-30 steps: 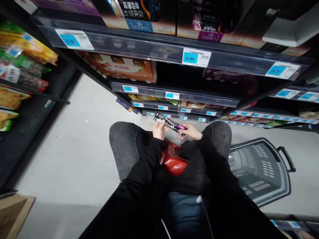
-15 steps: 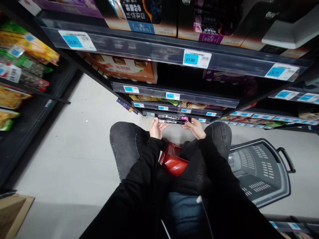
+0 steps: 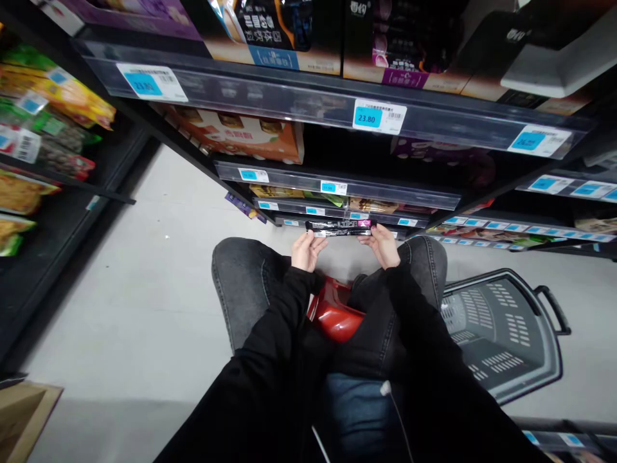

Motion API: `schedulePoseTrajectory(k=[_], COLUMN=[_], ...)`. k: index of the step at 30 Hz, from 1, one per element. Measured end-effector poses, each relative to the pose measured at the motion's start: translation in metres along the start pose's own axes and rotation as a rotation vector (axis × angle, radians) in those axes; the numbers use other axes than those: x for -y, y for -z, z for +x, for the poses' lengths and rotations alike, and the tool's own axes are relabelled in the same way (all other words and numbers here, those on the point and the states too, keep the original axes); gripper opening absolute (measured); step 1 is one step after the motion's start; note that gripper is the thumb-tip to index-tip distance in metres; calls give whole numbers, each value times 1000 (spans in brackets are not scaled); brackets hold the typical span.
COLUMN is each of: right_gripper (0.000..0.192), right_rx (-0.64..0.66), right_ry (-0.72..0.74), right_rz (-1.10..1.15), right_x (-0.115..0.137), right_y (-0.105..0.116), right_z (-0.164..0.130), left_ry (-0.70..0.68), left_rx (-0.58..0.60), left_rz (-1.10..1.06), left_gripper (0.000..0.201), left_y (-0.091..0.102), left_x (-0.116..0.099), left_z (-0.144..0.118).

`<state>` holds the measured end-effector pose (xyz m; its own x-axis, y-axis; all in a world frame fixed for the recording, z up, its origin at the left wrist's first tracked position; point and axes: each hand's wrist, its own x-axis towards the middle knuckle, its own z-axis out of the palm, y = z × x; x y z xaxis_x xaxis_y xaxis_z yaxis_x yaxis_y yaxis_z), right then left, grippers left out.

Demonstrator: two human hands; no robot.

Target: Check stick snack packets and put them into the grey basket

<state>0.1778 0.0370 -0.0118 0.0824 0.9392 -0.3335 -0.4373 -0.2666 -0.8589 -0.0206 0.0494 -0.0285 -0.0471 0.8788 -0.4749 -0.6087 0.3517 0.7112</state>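
A slim black stick packet (image 3: 340, 228) with a pink patch near its right end is stretched level between my hands, in front of the low shelves. My left hand (image 3: 304, 249) pinches its left end, thumb on top. My right hand (image 3: 382, 244) grips the right end beside the pink patch. Both hands are above my bent knees, in black sleeves. Under them, between my legs, is a glossy red seat (image 3: 335, 315). The fine print on the packet is too small to read.
Shelves with drink boxes (image 3: 294, 38) and price tags (image 3: 373, 117) rise ahead. An orange carton (image 3: 245, 136) sits on a lower shelf. At right, a grey shopping basket (image 3: 506, 328) lies on the floor. Bagged snacks (image 3: 53, 122) fill the left shelf; a cardboard box (image 3: 29, 411) is at lower left.
The packet has turned slightly in my hands and moved up a little. My right-hand fingers have shifted to its end. The rest of the scene is nearly the same.
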Motion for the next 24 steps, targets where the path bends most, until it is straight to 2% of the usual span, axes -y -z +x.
schedulePoseTrajectory(k=[3, 5, 9, 12, 14, 19, 24], right_gripper=[28, 28, 29, 31, 32, 33, 28], right_rx=[-21, -44, -88, -124, -160, -204, -144], right_ry=[28, 38, 61, 79, 93, 126, 147], right_rz=[-24, -46, -82, -119, -138, -157, -100], right_x=[1, 3, 6, 5, 4, 1, 5], right_y=[5, 10, 19, 23, 24, 23, 22], right_z=[3, 6, 10, 12, 12, 13, 9], left_ry=[-5, 17, 202, 357, 390, 362, 242], left_rx=[55, 120, 273, 369, 409, 446, 463], left_rz=[78, 158, 314, 451, 535, 603, 654], left_gripper=[22, 32, 52, 46, 41, 42, 40], left_y=[-1, -1, -1, 0, 2, 5, 0], left_x=[-2, -4, -2, 5, 11, 18, 15], left_z=[-1, -3, -7, -8, -7, -6, -10])
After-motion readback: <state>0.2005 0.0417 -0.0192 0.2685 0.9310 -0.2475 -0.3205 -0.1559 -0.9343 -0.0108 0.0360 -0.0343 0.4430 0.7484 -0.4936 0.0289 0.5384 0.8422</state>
